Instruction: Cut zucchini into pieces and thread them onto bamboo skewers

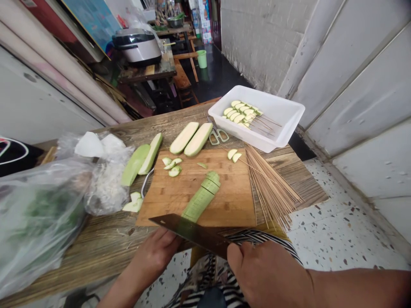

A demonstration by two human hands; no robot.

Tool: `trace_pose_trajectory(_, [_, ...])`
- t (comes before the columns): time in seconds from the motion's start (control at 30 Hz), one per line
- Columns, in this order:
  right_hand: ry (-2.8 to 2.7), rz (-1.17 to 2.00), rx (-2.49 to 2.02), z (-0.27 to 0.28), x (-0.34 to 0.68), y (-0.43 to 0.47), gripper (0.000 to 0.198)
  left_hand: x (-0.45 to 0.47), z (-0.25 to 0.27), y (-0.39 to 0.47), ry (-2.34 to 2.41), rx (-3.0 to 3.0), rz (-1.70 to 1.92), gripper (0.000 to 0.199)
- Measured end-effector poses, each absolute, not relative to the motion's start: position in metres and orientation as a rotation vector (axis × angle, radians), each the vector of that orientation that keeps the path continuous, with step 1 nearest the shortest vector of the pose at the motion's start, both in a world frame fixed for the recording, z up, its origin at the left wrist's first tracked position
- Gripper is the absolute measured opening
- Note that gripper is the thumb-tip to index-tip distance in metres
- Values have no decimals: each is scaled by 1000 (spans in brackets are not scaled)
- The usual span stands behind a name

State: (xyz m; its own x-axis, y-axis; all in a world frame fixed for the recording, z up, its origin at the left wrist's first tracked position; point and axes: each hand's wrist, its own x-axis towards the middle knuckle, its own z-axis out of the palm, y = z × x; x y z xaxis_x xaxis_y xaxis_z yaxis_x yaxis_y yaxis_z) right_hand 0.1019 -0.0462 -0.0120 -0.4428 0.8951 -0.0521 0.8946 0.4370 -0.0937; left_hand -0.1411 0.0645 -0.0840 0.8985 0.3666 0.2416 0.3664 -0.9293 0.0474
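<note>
My right hand (265, 269) is closed around the handle of a broad kitchen knife (192, 235), its dark blade slanting across the near end of a zucchini half (199, 201). That half lies cut side down on the wooden cutting board (236, 196), with slice lines across its far end. Behind the blade, my left hand (157, 252) has its fingers curled at the zucchini's near end; the blade hides the fingertips. Several zucchini slices (173, 164) rest at the board's far left. Two slices on a skewer (234, 155) lie at its far right corner.
Beyond the board lie zucchini halves (197, 139) and green-handled scissors (218, 137). A white plastic bin (289, 113) holds skewered slices at the back right. Bamboo skewers (269, 188) spread along the right. Plastic bags (38, 214) crowd the left, near more zucchini pieces (136, 164).
</note>
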Motion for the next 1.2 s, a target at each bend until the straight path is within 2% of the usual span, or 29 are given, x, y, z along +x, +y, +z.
trace_pose_trajectory(0.27, [-2770,335,-1680,-9,102,-38,13,-143,-87,67,502,3110,464,29])
trace_pose_trajectory(0.47, [-2796,576,-1781,-11,106,-27,17,-144,-89,66,463,3147,522,30])
trace_pose_trajectory(0.77, [-2724,311,-1700,-12,106,-43,12,-145,-93,63,490,3164,537,31])
trace_pose_trajectory(1.2, [-2751,305,-1761,1,102,-39,9,-150,-99,64,462,3210,612,29])
